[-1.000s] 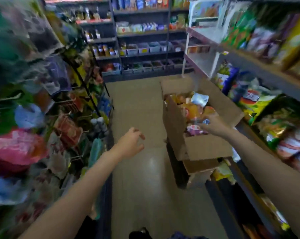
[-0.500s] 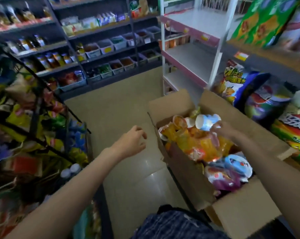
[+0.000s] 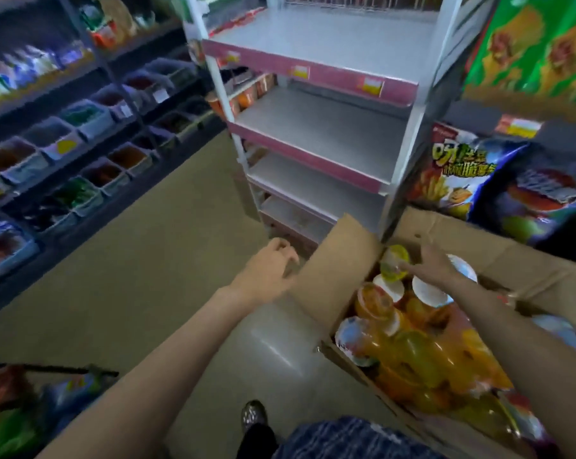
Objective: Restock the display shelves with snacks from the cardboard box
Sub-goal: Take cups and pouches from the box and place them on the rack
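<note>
Right hand touching yellow cup in cardboard box.

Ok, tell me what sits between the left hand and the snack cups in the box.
In the head view, the raised cardboard flap of the box stands between the left hand and the snack cups.

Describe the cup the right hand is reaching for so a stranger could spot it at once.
Find the open cardboard box at the foot of the white and pink shelving unit. At its far corner, right by the upright flap, the right hand has its fingers at a yellow-green jelly cup. Its neighbours are orange cups or show white lids; it alone is yellow-green.
</note>
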Action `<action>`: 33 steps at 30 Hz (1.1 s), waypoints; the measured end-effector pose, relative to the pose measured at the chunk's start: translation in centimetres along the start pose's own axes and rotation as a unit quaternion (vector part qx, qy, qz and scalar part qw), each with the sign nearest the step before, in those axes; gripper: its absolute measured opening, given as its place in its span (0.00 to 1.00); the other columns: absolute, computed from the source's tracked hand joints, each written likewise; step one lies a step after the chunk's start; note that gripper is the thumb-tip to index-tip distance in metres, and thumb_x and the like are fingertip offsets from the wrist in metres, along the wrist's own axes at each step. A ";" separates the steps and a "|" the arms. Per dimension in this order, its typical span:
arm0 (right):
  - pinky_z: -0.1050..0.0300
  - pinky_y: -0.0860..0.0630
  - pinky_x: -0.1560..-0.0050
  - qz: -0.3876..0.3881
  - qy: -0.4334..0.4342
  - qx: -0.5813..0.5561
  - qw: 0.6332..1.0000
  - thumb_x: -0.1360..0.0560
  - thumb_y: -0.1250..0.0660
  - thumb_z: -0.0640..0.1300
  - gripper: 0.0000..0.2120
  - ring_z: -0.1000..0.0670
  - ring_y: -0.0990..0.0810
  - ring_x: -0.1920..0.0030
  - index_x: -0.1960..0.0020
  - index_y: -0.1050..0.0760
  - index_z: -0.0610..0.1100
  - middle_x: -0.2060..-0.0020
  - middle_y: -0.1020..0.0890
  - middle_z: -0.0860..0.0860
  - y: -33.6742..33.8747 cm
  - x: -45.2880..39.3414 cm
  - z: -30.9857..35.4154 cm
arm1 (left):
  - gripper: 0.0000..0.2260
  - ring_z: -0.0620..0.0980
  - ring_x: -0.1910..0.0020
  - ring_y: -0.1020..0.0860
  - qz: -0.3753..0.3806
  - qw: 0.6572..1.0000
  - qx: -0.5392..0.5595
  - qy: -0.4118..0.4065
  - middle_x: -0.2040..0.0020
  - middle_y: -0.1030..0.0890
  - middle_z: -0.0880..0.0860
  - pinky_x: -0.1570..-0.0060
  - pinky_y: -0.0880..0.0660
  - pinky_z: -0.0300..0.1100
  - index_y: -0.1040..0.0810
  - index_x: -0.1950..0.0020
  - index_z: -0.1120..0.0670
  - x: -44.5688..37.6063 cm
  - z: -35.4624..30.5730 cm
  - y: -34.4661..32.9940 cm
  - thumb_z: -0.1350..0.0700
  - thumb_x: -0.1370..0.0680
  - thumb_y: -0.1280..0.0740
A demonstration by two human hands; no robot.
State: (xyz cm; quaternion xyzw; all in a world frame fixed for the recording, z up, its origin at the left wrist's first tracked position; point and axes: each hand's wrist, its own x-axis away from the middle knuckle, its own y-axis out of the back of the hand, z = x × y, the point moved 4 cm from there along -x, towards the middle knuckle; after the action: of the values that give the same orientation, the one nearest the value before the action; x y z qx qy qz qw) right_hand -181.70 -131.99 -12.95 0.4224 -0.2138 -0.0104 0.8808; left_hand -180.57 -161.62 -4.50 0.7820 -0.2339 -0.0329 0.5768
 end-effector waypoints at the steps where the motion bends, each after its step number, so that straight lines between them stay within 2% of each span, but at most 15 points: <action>1: 0.46 0.40 0.32 0.000 -0.015 0.015 1.000 0.28 0.29 0.48 0.42 0.38 0.42 0.27 0.24 0.51 0.38 0.26 0.43 0.38 -0.6 -0.1 0.3 | 0.12 0.56 0.42 0.27 -0.001 1.000 0.004 -0.023 0.39 0.31 0.57 0.42 0.35 0.40 0.25 0.42 0.59 -1.4 1.3 0.6 0.60 0.25 0.35; 5: 0.42 0.36 0.34 -0.015 -0.067 0.032 0.997 0.32 0.26 0.47 0.43 0.35 0.39 0.31 0.25 0.47 0.44 0.31 0.38 0.36 -2.7 -0.3 0.7 | 0.12 0.52 0.39 0.28 0.016 0.994 0.002 -0.108 0.35 0.33 0.53 0.42 0.36 0.37 0.26 0.41 0.57 -6.7 4.1 2.9 0.59 0.24 0.36; 9: 0.46 0.37 0.33 -0.067 -0.125 0.016 0.990 0.32 0.25 0.44 0.43 0.38 0.39 0.30 0.26 0.46 0.43 0.31 0.38 0.37 -3.1 -0.4 1.3 | 0.12 0.49 0.40 0.28 0.070 0.978 0.000 -0.198 0.34 0.34 0.51 0.43 0.34 0.37 0.27 0.40 0.56 -12.2 3.6 3.6 0.58 0.23 0.37; 13: 0.45 0.35 0.33 -0.097 -0.156 0.009 0.983 0.31 0.26 0.46 0.41 0.39 0.36 0.31 0.26 0.46 0.44 0.32 0.36 0.40 -3.6 -2.5 0.4 | 0.12 0.43 0.47 0.29 0.101 0.959 0.008 -0.266 0.33 0.36 0.49 0.49 0.34 0.35 0.28 0.39 0.53 -17.6 2.0 3.5 0.56 0.22 0.39; 16: 0.47 0.34 0.36 -0.088 -0.174 0.057 0.979 0.30 0.27 0.47 0.40 0.39 0.36 0.32 0.26 0.45 0.43 0.33 0.35 0.41 -4.3 -4.8 -0.1 | 0.11 0.40 0.53 0.28 0.113 0.944 0.010 -0.309 0.34 0.35 0.49 0.52 0.36 0.33 0.28 0.40 0.53 -21.1 1.3 3.2 0.56 0.21 0.39; 18: 0.47 0.35 0.37 -0.086 -0.188 0.074 0.976 0.30 0.28 0.45 0.40 0.37 0.37 0.33 0.25 0.47 0.44 0.34 0.36 0.41 -4.7 -5.8 -0.3 | 0.11 0.45 0.50 0.26 0.134 0.932 0.003 -0.338 0.34 0.34 0.50 0.49 0.33 0.36 0.29 0.39 0.54 -22.9 1.1 3.0 0.57 0.21 0.39; 20: 0.46 0.38 0.33 -0.081 -0.187 0.074 0.976 0.29 0.29 0.44 0.39 0.37 0.38 0.31 0.25 0.46 0.44 0.32 0.37 0.41 -5.4 -6.4 -0.3 | 0.11 0.48 0.46 0.26 0.162 0.922 -0.001 -0.352 0.34 0.34 0.50 0.46 0.30 0.41 0.29 0.39 0.54 -24.2 1.0 2.8 0.57 0.21 0.40; 22: 0.47 0.39 0.31 -0.074 -0.199 0.086 0.973 0.27 0.31 0.43 0.35 0.40 0.39 0.30 0.25 0.46 0.43 0.30 0.38 0.42 -6.0 -6.8 -0.5 | 0.11 0.49 0.47 0.26 0.187 0.909 -0.014 -0.372 0.34 0.34 0.50 0.49 0.30 0.40 0.29 0.39 0.55 -25.7 0.7 2.5 0.57 0.21 0.40; 26: 0.49 0.36 0.32 -0.028 -0.216 0.204 0.954 0.23 0.39 0.41 0.31 0.42 0.37 0.30 0.24 0.49 0.44 0.28 0.40 0.46 -7.3 -7.9 -0.6 | 0.10 0.48 0.41 0.28 0.231 0.889 -0.029 -0.395 0.35 0.35 0.50 0.47 0.30 0.42 0.29 0.40 0.55 -28.6 0.2 1.3 0.58 0.21 0.41; 28: 0.47 0.31 0.34 -0.044 -0.230 0.244 0.941 0.23 0.38 0.41 0.30 0.40 0.35 0.32 0.25 0.47 0.47 0.30 0.39 0.47 -7.7 -8.0 -0.2 | 0.10 0.49 0.42 0.28 0.246 0.878 -0.036 -0.410 0.36 0.34 0.50 0.46 0.29 0.43 0.29 0.40 0.55 -29.7 0.2 0.6 0.58 0.21 0.41; 31: 0.46 0.31 0.35 -0.092 -0.240 0.266 0.929 0.24 0.36 0.41 0.30 0.41 0.34 0.32 0.26 0.44 0.48 0.31 0.36 0.47 -7.6 -8.0 0.8 | 0.10 0.51 0.43 0.27 0.266 0.861 -0.032 -0.433 0.37 0.33 0.51 0.43 0.29 0.47 0.28 0.41 0.55 -30.8 0.7 -0.4 0.58 0.22 0.40; 33: 0.44 0.30 0.36 -0.142 -0.255 0.253 0.922 0.26 0.33 0.40 0.31 0.39 0.33 0.34 0.27 0.41 0.45 0.33 0.33 0.45 -7.7 -6.8 1.7 | 0.11 0.51 0.42 0.28 0.281 0.848 -0.031 -0.448 0.37 0.32 0.51 0.43 0.29 0.47 0.28 0.40 0.55 -31.1 1.2 -1.1 0.59 0.22 0.40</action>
State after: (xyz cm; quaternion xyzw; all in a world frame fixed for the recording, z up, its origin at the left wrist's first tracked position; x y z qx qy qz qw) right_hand -187.32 -136.81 -20.29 0.6402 -0.3650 -0.1881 0.6493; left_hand -208.25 -149.91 -12.67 0.5652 -0.6754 -0.2234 0.4177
